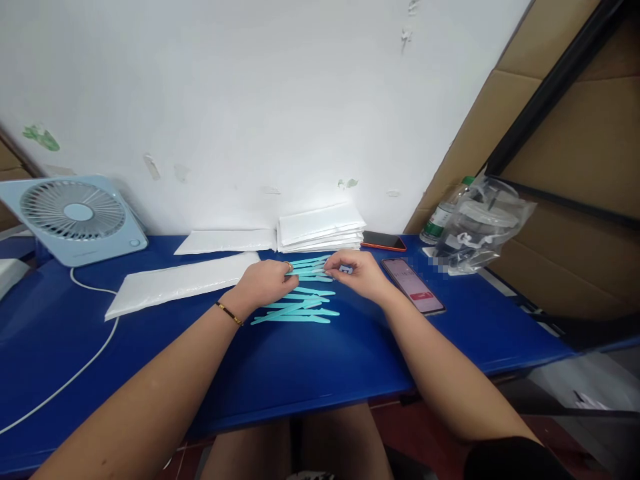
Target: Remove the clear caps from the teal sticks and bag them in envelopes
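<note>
Several thin turquoise sticks (300, 308) lie fanned out on the blue table (310, 373). My left hand (265, 283) and my right hand (357, 272) meet just above them, each pinching an end of a small bundle of the same turquoise sticks (311, 269). A ring shows on a left finger and a thin bracelet on the left wrist.
White padded envelopes lie in a stack (320, 230) at the back and singly (175, 283) to the left. Two phones (413, 285) (384, 241) rest to the right, beside a bottle and plastic bag (475, 227). A small fan (75, 217) with a white cable stands far left.
</note>
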A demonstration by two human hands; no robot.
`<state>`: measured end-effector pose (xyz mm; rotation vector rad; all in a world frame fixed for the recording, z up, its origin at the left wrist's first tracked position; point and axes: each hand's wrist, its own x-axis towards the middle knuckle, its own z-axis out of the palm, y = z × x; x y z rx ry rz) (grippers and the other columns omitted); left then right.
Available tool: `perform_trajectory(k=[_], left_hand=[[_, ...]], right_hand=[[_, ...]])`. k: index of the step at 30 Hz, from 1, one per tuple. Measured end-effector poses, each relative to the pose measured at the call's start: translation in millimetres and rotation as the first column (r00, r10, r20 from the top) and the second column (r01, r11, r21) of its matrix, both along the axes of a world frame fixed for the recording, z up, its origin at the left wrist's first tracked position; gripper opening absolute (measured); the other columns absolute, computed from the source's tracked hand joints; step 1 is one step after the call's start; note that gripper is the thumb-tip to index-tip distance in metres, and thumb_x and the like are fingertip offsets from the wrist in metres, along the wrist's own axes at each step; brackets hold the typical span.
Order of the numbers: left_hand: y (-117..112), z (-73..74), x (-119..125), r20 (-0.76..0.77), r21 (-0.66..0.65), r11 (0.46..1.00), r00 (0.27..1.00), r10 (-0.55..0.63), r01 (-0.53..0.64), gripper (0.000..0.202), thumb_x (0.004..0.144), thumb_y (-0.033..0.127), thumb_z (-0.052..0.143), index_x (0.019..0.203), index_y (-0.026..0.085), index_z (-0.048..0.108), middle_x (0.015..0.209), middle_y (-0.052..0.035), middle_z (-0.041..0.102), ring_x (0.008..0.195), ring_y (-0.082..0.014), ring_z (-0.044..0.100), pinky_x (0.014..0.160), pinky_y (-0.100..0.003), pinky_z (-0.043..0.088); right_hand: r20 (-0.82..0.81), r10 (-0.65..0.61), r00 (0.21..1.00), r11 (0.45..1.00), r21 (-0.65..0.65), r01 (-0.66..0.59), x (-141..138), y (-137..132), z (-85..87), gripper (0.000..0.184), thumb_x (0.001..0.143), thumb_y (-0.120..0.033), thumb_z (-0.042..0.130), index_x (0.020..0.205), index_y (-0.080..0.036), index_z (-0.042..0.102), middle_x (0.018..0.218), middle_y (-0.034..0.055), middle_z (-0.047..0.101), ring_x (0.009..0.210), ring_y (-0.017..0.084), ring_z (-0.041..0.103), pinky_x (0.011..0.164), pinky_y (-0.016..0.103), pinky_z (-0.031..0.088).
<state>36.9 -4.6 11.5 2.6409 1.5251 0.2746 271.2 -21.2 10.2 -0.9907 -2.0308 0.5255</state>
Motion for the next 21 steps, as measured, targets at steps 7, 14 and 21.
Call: perform_trajectory(k=[7,14,21], left_hand=[[5.0,-5.3,-9.0,0.164,0.090,0.991,0.980,-0.115,0.101,0.039,0.080,0.044,0.049,0.110,0.020,0.056,0.112,-0.0085,0.054,0.100,-0.0242,0.052,0.085,-0.035,0.042],[10.0,-10.9,-8.7,0.069,-0.053,0.973,0.973,-0.219,0.223,0.028,0.081,0.039,0.049,0.095,0.022,0.065,0.099,-0.0061,0.061,0.086,-0.0201,0.057,0.072,-0.029,0.043],[12.8,-13.3,-5.5,-0.038,0.044,0.959,0.960,-0.277,0.279,0.030,0.087,0.033,0.037,0.076,0.020,0.061,0.072,-0.0039,0.062,0.064,-0.0167,0.054,0.061,-0.028,0.036]], right_hand=[[0.038,-0.151,0.988,0.978,-0.142,0.154,12.3,25.2,-21.9,0.016,0.077,-0.023,0.059,0.090,-0.017,0.064,0.073,0.0027,0.068,0.067,0.014,0.064,0.064,0.025,0.049],[0.346,-0.191,0.919,0.976,-0.034,0.216,49.4,27.0,-9.5,0.016,0.073,-0.015,0.059,0.086,-0.019,0.068,0.087,0.0031,0.066,0.078,0.015,0.060,0.072,0.025,0.046],[0.577,-0.127,0.807,0.972,-0.090,0.217,51.1,23.5,-8.3,0.013,0.067,-0.012,0.061,0.077,-0.017,0.067,0.081,0.0038,0.063,0.071,0.015,0.057,0.062,0.021,0.041]])
